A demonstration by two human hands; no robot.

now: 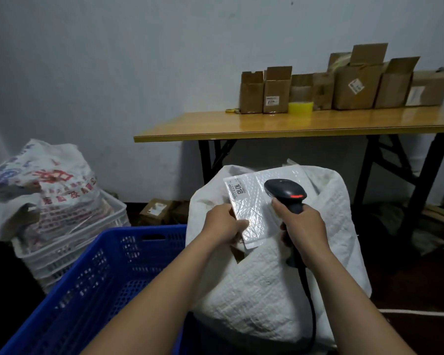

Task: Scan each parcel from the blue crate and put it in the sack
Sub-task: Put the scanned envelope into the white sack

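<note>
Scanning a parcel above the sack

A white bubble-wrap parcel (256,208) is held just above the mouth of the white woven sack (267,290), with its printed label (235,191) turned up at the far left corner. The parcel is pinched at its near left edge by the left hand (224,224), thumb on top and fingers curled beneath. The black scanner (285,192) is gripped by the right hand (303,226), fingers wrapped round the handle and the forefinger raised near the trigger; its head lies over the parcel's right half, red window lit.

The scan appears to be the step in hand. For a clean read, the scanner head is best swung left until the label is squarely covered, and the parcel kept flat so that glare off the glossy wrap is avoided. The label should be left uncovered by the thumb. Only after a read is confirmed should the parcel be released into the sack directly below.

The blue crate (113,265) stands touching the sack's left side. Behind, open cardboard boxes (354,85) are lined up on the counter (292,121).
</note>
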